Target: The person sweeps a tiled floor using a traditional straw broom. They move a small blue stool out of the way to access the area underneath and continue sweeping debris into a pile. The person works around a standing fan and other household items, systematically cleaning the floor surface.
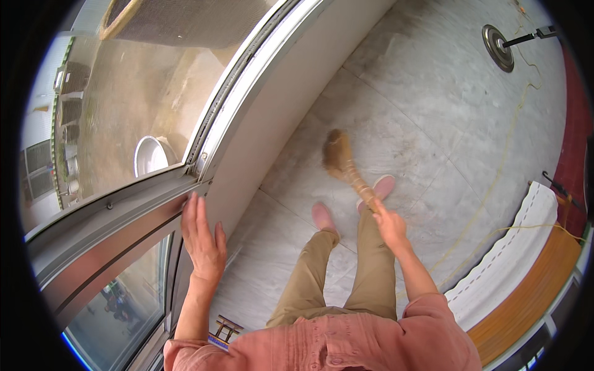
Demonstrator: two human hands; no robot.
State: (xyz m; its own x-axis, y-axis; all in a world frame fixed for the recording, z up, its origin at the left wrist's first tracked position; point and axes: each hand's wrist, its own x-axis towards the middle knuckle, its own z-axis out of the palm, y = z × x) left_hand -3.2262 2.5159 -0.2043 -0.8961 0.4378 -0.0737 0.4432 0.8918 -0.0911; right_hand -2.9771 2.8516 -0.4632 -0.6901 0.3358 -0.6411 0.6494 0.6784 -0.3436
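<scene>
My right hand [388,224] grips the handle of a short straw broom [342,162], whose bristle head hangs blurred above the pale marble floor [427,105] ahead of my pink slippers [323,217]. My left hand [203,238] lies flat with fingers spread on the metal window frame [133,213] at the left. My legs in tan trousers stand between the two hands.
An open window shows a yard below with a round metal basin [150,156]. A white wall section [284,93] runs beside the frame. A yellow cord [495,179] trails across the floor. A white cushion on a wooden bench [526,260] sits at the right. A round metal stand base [498,46] is far ahead.
</scene>
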